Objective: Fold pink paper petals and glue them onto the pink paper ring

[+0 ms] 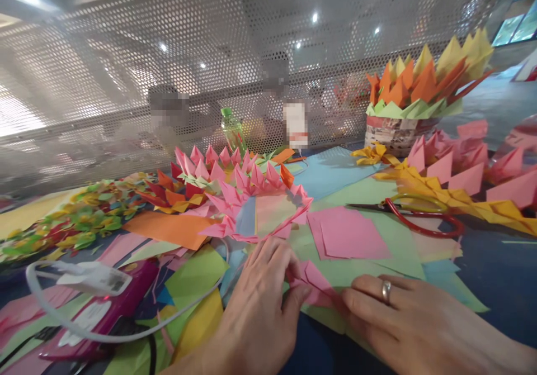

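A partly folded piece of pink paper (312,279) lies low at the front, between my two hands. My left hand (268,299) is closed on its left end, thumb at the near edge and fingers curled over the far side. At its right corner, the bent fingers of my right hand (398,311), with a ring on one, press on the paper; their tips are partly hidden. Just beyond is a stack of pink paper squares (350,232) on pale green sheets (403,257). A ring of pointed pink folded pieces (255,179) stands past my left hand.
Red-handled scissors (423,224) lie to the right, beside a yellow folded chain (461,193). A magenta power strip (104,313) with a white charger and cable (126,338) sits at left. Behind are a green bottle (232,131), a layered paper basket (403,132) and a perforated screen (235,45).
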Demonstrator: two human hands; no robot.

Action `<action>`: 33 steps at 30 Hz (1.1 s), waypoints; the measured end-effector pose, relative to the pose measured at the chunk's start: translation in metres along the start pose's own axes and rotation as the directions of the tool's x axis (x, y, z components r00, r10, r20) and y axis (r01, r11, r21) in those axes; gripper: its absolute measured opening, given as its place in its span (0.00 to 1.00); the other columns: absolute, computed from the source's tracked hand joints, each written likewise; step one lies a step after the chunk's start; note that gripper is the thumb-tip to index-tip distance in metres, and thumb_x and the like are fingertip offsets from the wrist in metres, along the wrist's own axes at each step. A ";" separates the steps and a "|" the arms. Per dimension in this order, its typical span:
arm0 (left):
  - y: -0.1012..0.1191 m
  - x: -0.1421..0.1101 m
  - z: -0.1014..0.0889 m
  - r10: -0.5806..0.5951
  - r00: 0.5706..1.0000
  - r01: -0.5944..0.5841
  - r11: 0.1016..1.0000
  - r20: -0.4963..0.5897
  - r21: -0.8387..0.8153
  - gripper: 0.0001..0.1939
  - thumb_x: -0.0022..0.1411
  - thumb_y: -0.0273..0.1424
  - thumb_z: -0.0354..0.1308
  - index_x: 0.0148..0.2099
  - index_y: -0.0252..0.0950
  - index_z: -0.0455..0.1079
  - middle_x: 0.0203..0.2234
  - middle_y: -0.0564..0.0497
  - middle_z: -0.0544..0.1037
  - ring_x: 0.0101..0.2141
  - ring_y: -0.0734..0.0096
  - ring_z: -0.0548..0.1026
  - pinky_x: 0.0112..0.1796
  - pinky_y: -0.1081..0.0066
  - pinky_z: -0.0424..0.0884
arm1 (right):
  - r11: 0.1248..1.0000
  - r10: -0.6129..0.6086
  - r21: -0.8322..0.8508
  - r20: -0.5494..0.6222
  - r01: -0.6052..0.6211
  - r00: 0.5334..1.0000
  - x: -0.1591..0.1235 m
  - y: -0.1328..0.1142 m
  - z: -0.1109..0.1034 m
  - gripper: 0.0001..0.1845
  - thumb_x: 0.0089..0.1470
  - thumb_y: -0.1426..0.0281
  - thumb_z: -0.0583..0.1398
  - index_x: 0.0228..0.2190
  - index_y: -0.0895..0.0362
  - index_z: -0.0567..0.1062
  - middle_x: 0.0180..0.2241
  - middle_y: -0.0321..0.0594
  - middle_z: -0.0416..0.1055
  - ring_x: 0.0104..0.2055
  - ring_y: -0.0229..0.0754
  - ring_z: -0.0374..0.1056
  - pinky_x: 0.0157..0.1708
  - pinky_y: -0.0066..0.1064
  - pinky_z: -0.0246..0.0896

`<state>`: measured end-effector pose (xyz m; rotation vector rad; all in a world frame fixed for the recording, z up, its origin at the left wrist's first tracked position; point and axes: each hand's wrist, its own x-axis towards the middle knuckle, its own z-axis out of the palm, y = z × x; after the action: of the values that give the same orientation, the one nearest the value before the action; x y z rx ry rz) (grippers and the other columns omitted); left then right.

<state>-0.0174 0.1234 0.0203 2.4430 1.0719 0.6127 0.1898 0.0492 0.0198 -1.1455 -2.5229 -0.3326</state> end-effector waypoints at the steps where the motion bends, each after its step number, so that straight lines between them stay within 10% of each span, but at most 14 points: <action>1: -0.001 -0.001 0.000 -0.001 1.000 0.001 1.000 -0.001 0.003 0.09 0.60 0.21 0.52 0.36 0.39 0.57 0.36 0.52 0.66 0.40 0.65 0.65 0.42 0.62 0.64 | 1.000 0.003 -0.003 -0.005 -0.003 1.000 0.001 0.000 0.000 0.18 0.55 0.79 0.47 0.35 0.59 0.75 0.29 0.41 0.73 0.30 0.41 0.70 0.28 0.31 0.65; 33: 0.000 -0.008 -0.007 0.217 0.974 -0.216 0.976 0.071 -0.024 0.15 0.67 0.22 0.45 0.49 0.41 0.68 0.43 0.50 0.68 0.45 0.69 0.68 0.46 0.69 0.67 | 0.993 -0.010 -0.121 -0.099 -0.002 0.995 0.006 -0.001 -0.003 0.21 0.62 0.77 0.45 0.30 0.57 0.76 0.30 0.38 0.73 0.35 0.40 0.69 0.32 0.31 0.66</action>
<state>-0.0262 0.1185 0.0242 2.5667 0.7748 0.5900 0.1861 0.0519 0.0252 -1.1381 -2.4469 -0.5377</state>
